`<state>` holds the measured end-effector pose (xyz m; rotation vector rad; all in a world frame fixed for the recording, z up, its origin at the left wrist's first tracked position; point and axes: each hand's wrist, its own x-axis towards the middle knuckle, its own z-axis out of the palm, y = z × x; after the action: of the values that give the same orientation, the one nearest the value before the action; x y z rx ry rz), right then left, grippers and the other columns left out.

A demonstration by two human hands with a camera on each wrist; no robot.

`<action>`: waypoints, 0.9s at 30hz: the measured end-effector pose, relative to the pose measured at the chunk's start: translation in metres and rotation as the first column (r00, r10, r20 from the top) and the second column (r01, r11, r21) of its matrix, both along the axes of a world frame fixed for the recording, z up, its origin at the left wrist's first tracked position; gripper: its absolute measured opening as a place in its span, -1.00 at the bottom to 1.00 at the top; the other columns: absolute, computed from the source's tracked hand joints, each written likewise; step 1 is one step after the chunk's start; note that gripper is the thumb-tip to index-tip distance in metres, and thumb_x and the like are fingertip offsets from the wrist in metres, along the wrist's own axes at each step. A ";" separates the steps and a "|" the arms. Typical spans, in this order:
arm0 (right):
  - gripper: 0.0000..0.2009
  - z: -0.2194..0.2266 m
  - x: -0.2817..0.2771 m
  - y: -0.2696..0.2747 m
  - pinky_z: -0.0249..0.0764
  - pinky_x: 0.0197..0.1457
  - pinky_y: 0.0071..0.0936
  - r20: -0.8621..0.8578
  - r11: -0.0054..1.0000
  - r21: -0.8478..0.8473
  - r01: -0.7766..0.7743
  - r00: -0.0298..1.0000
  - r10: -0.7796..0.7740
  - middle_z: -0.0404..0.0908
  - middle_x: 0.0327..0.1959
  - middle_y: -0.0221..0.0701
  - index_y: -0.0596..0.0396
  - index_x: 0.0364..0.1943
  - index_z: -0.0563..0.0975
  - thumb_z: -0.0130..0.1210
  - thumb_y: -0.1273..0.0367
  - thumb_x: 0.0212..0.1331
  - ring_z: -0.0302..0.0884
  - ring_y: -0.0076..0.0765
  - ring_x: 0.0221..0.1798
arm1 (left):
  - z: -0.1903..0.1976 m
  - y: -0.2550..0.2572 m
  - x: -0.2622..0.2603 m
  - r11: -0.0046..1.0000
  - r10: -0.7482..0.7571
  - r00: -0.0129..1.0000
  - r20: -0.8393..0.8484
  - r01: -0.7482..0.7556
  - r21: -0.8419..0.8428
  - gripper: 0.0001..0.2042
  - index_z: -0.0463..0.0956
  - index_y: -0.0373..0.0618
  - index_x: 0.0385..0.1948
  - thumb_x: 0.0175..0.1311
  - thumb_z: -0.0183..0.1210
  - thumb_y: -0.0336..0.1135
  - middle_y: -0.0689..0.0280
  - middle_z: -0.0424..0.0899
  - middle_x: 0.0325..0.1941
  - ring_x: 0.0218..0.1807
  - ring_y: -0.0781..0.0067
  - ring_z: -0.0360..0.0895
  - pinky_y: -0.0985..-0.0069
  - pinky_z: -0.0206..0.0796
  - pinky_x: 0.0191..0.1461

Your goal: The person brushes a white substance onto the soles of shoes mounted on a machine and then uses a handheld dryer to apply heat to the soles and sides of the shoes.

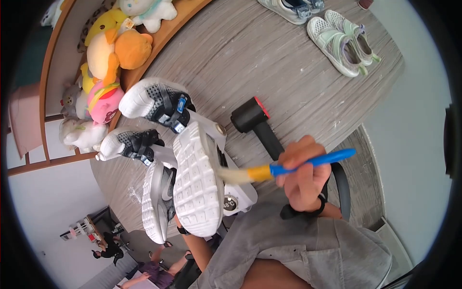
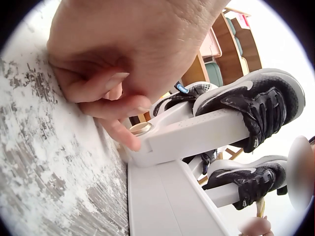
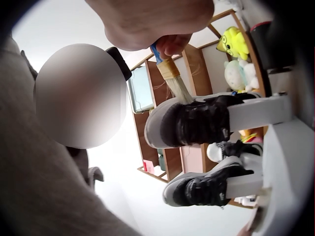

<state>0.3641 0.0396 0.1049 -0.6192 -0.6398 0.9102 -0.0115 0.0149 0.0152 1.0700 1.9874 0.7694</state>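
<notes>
My right hand (image 1: 304, 178) grips a paintbrush (image 1: 260, 173) with a blue handle, a yellow band and pale bristles. In the right wrist view the bristles meet the upper side of a black sneaker (image 3: 165, 125) with a white sole. That sneaker sits on an arm of a white shoe dryer (image 2: 157, 196), whose round display reads 48°C. A second black sneaker (image 3: 192, 189) hangs on another arm. My left hand (image 2: 128, 49) is low beside the dryer, fingers loosely bent, one fingertip at the joint of an arm; the sneakers hide it in the head view.
Two smaller dark shoes (image 1: 156, 101) are on the dryer's far arms. A black blower-like device (image 1: 250, 115) lies on the wood-grain table (image 1: 207, 62). Pale green shoes (image 1: 334, 43) stand at the far side. Plush toys (image 1: 103, 58) fill a shelf; people (image 1: 156, 272) are in the background.
</notes>
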 end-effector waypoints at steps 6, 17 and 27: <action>-0.86 -0.017 -0.019 0.034 0.38 -0.39 -0.64 0.078 0.982 -0.190 0.021 0.997 -0.007 0.55 -0.21 -0.38 0.24 -0.14 0.55 0.09 0.41 0.39 0.45 -0.61 -0.43 | 0.002 0.005 0.006 1.000 -0.017 0.999 0.035 0.017 0.013 -0.62 0.59 -0.06 -0.46 0.51 -0.09 -0.08 0.50 0.42 -0.65 -0.58 0.73 0.31 0.71 0.04 -0.50; -0.84 0.002 -0.009 -0.022 0.35 -0.42 -0.65 0.022 0.999 0.026 -0.039 0.999 0.039 0.53 -0.25 -0.37 0.25 -0.14 0.56 0.10 0.40 0.39 0.45 -0.62 -0.42 | 0.013 0.023 0.020 0.997 -0.065 0.987 0.144 0.058 0.050 -0.61 0.59 -0.05 -0.47 0.51 -0.08 -0.07 0.51 0.39 -0.67 -0.61 0.75 0.28 0.73 -0.01 -0.54; -0.91 -0.009 -0.030 -0.020 0.37 -0.40 -0.67 0.100 0.985 -0.142 0.094 0.992 -0.080 0.57 -0.23 -0.35 0.26 -0.17 0.58 0.13 0.52 0.33 0.47 -0.63 -0.38 | 0.032 0.025 0.038 0.999 -0.051 0.989 0.138 0.053 -0.006 -0.64 0.59 0.00 -0.55 0.46 0.04 -0.07 0.53 0.34 -0.74 -0.73 0.77 0.12 0.72 -0.18 -0.65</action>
<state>0.3338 0.0198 0.0957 -0.8198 -0.6282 0.8551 0.0269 0.0399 0.0472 1.0307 1.8386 0.7835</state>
